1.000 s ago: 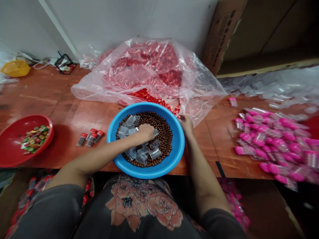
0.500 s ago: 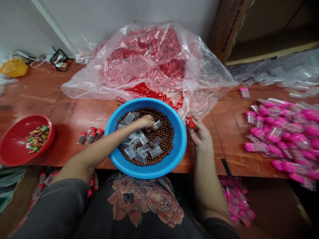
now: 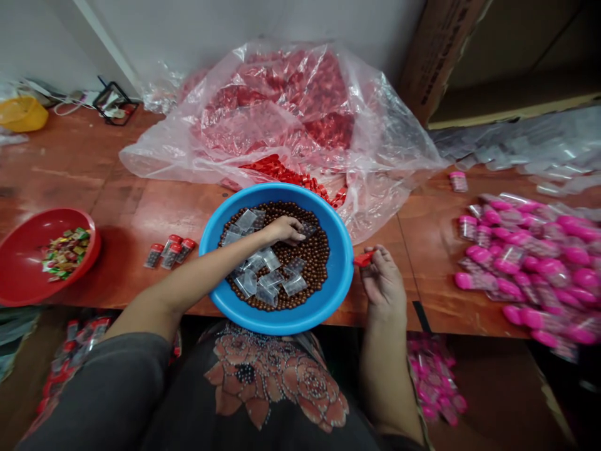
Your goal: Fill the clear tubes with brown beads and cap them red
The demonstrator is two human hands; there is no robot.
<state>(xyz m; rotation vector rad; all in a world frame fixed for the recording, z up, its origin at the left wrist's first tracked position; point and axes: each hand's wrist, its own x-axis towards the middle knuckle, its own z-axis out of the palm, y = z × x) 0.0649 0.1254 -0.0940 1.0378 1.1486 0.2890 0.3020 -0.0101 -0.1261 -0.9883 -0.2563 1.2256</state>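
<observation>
My left hand (image 3: 284, 231) is over the brown balls (image 3: 300, 247) in a blue basin (image 3: 345, 275). Its fingers are closed on a small clear plastic container (image 3: 308, 230), low among the balls. More clear containers (image 3: 268, 279) lie on the balls to the left and front of that hand. Just right of the basin's rim, my right hand (image 3: 384, 279) pinches a red plastic cap (image 3: 364, 259) between thumb and fingers.
Behind the basin, a clear plastic bag (image 3: 389, 156) holds a heap of red caps (image 3: 282, 169). At left are red-capped filled containers (image 3: 171, 250) and a red bowl (image 3: 14, 250) of wrapped sweets. Pink-capped containers (image 3: 530, 250) are piled at right.
My right hand has drawn nearer to me with the red cap, which has turned sideways. My left hand has shifted slightly right, its container now lower among the balls.
</observation>
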